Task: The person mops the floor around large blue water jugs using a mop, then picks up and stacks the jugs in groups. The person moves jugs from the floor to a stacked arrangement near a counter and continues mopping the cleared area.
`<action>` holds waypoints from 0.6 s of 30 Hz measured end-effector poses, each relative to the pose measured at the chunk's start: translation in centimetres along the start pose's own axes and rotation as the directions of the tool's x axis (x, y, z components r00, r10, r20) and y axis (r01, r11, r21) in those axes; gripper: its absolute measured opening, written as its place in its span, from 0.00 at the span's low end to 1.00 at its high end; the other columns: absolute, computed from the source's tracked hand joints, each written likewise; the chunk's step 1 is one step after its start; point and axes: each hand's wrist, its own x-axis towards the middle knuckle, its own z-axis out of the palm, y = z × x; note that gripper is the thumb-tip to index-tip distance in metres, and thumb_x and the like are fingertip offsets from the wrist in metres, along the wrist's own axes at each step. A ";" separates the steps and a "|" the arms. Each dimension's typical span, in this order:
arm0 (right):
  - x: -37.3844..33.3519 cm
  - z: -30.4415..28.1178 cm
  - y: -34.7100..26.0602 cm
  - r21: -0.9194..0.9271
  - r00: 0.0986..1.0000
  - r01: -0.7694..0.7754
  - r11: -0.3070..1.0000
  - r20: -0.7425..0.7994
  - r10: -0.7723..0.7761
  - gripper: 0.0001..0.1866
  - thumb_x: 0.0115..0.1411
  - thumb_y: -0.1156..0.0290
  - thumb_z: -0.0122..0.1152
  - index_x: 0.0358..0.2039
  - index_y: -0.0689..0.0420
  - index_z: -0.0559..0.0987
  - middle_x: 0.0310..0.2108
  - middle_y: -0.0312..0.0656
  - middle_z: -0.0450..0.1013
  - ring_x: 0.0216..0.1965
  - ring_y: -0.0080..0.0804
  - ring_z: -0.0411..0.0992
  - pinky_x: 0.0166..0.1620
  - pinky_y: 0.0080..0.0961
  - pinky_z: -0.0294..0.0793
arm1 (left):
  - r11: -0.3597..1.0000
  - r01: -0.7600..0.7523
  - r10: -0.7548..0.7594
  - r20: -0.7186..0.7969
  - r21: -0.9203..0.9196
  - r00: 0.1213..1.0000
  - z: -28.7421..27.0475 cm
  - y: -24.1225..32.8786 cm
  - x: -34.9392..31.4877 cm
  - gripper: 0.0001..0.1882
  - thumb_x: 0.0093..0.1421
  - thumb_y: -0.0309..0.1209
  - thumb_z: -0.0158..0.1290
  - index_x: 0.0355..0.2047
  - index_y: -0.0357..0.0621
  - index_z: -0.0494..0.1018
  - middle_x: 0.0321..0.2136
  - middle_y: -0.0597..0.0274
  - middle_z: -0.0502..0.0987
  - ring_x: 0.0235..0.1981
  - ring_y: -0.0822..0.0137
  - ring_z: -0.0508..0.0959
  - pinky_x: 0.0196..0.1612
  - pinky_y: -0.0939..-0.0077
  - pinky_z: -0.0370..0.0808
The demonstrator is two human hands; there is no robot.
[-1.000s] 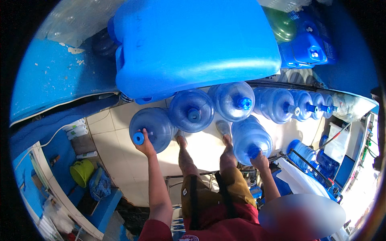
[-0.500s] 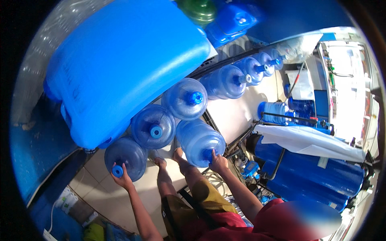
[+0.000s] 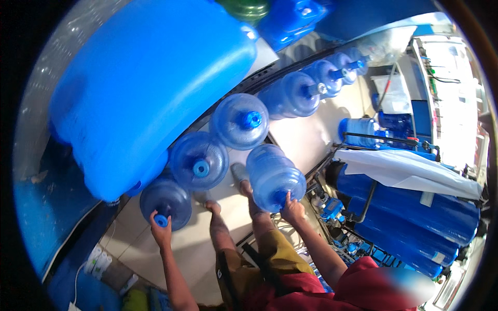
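Observation:
My left hand (image 3: 162, 237) is closed around the neck of a clear blue water jug (image 3: 168, 199) on the left; its ringed blue cap shows between my thumb and fingers. On the right, my right hand (image 3: 293, 212) grips the neck of a paler water jug (image 3: 271, 168), which leans toward me beside my leg. Whether that jug's base touches the floor, I cannot tell. Between and beyond my hands stand two more jugs with blue caps, a nearer jug (image 3: 193, 153) and a farther jug (image 3: 236, 116).
A large blue plastic container (image 3: 150, 88) fills the upper left. Several capped jugs (image 3: 290, 96) line the wall beyond. Blue cylindrical tanks (image 3: 404, 212) under a white sheet (image 3: 410, 173), with pipes and a frame, stand at the right. Small white containers (image 3: 98, 262) sit at lower left.
The jug in my right hand has moved right, away from the standing jugs, opening a gap. My left hand keeps its hold on its jug. The whole view has shifted slightly.

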 end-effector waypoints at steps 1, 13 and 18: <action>0.4 0.0 0.2 -0.047 1.000 0.019 0.999 0.011 -0.018 0.46 0.53 0.52 0.59 0.68 0.60 0.56 0.36 0.59 0.76 0.34 0.54 0.78 0.39 0.45 0.78 | 0.992 0.082 -0.086 0.042 0.092 0.995 -0.9 0.1 0.3 0.30 0.50 0.29 0.67 0.52 0.43 0.68 0.49 0.49 0.76 0.51 0.49 0.75 0.55 0.60 0.69; -3.6 -13.8 1.1 -0.108 0.929 0.367 0.924 -0.006 -0.370 0.39 0.45 0.56 0.64 0.58 0.60 0.70 0.32 0.58 0.78 0.33 0.54 0.79 0.40 0.44 0.79 | 0.999 -0.013 0.016 -0.064 0.038 0.998 -2.6 -1.7 -0.9 0.31 0.48 0.21 0.65 0.52 0.51 0.68 0.59 0.50 0.67 0.61 0.46 0.66 0.60 0.55 0.68; -6.2 -16.8 -0.9 -0.128 0.907 0.412 0.902 -0.041 -0.420 0.36 0.44 0.57 0.66 0.56 0.56 0.73 0.33 0.57 0.79 0.35 0.53 0.79 0.41 0.45 0.79 | 0.995 0.092 -0.090 -0.089 0.025 0.992 -4.4 -3.2 1.1 0.34 0.51 0.23 0.64 0.57 0.53 0.63 0.63 0.46 0.59 0.62 0.43 0.63 0.60 0.53 0.67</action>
